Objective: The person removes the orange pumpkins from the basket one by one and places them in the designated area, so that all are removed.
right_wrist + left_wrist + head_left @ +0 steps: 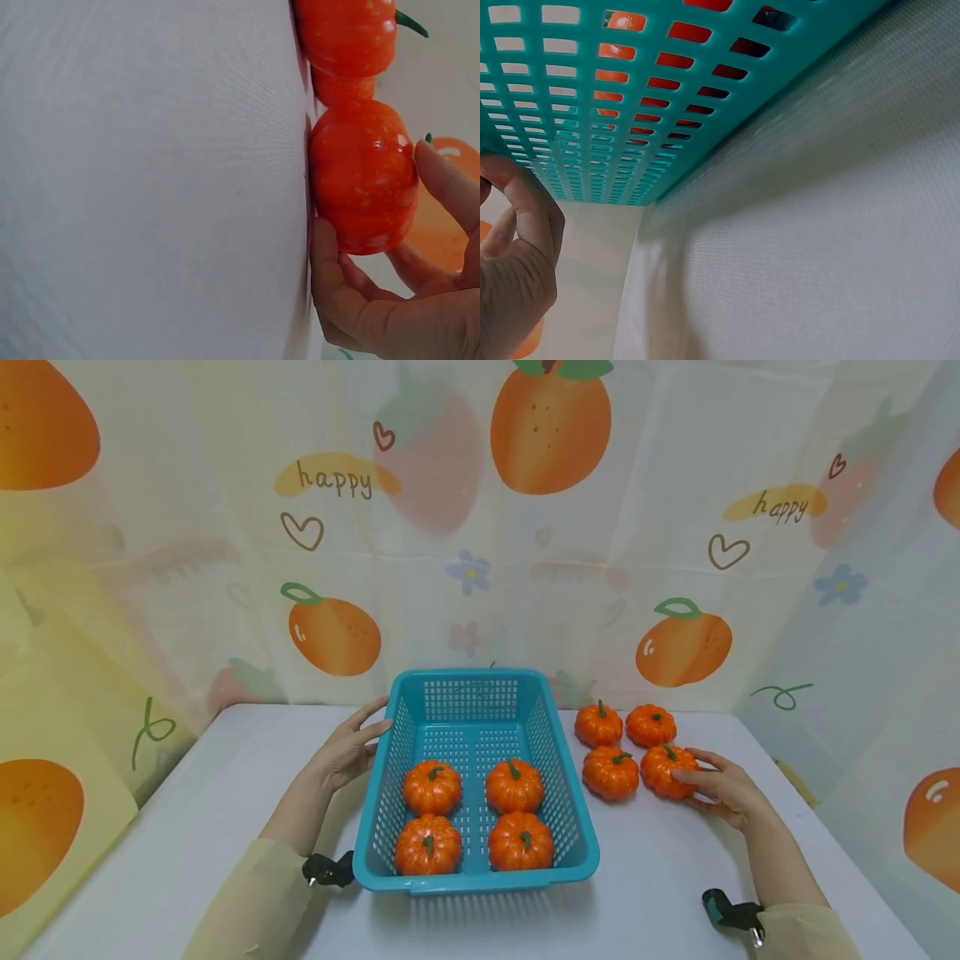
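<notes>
A blue-green plastic basket point(480, 882) stands mid-table with several small orange toy pumpkins in its near half. At its left side, my left hand point(351, 750) holds the upper rim with bent fingers. The left wrist view shows that hand point(525, 247) close against the perforated wall point(577, 112). To the right of the basket, my right hand point(723, 789) grips a toy pumpkin point(663, 770) between thumb and fingers. In the right wrist view this pumpkin point(364, 176) sits low at the white tabletop, with fingers at its side and lower edge.
Three more toy pumpkins stand close by the gripped one: a back left one point(598, 724), a back right one point(651, 725) and a front left one point(611, 773). A fruit-printed curtain point(555, 527) hangs behind the white table point(645, 893).
</notes>
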`<action>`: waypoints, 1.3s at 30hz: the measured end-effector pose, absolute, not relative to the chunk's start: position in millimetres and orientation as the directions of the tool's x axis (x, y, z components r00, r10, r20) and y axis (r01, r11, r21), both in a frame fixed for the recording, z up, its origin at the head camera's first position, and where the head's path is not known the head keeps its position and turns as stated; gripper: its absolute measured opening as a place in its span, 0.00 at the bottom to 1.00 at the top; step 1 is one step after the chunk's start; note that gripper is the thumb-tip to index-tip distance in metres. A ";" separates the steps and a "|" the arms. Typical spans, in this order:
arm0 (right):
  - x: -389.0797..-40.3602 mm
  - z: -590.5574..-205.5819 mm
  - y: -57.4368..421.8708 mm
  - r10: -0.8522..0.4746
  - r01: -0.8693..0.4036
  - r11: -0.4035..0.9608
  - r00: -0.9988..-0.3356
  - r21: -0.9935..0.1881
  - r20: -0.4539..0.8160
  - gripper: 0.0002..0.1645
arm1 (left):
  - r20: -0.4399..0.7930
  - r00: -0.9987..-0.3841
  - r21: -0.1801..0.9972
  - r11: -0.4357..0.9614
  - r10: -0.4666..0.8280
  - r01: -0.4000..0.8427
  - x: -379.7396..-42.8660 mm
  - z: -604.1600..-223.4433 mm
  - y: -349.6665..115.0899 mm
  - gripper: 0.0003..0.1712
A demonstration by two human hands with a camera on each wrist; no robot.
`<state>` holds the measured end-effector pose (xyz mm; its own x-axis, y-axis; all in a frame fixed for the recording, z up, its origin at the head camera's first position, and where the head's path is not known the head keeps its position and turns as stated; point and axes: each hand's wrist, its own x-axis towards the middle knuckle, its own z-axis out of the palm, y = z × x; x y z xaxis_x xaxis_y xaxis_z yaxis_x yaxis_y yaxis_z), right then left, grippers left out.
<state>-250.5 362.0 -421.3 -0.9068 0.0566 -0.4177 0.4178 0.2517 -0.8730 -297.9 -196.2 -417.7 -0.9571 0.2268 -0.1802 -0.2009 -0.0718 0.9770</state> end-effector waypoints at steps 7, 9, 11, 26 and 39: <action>-250.5 -417.8 361.9 0.067 0.413 0.307 -0.908 -0.857 -0.413 0.53 | -0.193 -0.955 0.972 -0.089 0.227 -0.218 -299.1 -417.9 -195.9 0.39; -250.2 -416.1 361.6 0.073 0.412 0.331 -0.908 -0.849 -0.412 0.53 | -0.193 -0.954 0.971 -0.092 0.228 -0.218 -298.5 -417.7 -196.3 0.39; -249.9 -413.3 362.1 0.086 0.411 0.355 -0.909 -0.840 -0.408 0.53 | -0.188 -0.954 0.972 -0.094 0.233 -0.215 -297.7 -416.9 -196.8 0.40; -252.1 -380.7 347.1 0.131 0.244 0.412 -0.969 -0.878 -0.208 0.52 | -0.188 -0.955 0.970 -0.108 0.229 -0.217 -297.8 -418.6 -196.4 0.39; -265.6 -332.6 296.8 0.020 0.062 0.433 -0.998 -0.899 -0.060 0.48 | -0.173 -0.953 0.974 -0.100 0.249 -0.203 -295.6 -415.9 -196.8 0.39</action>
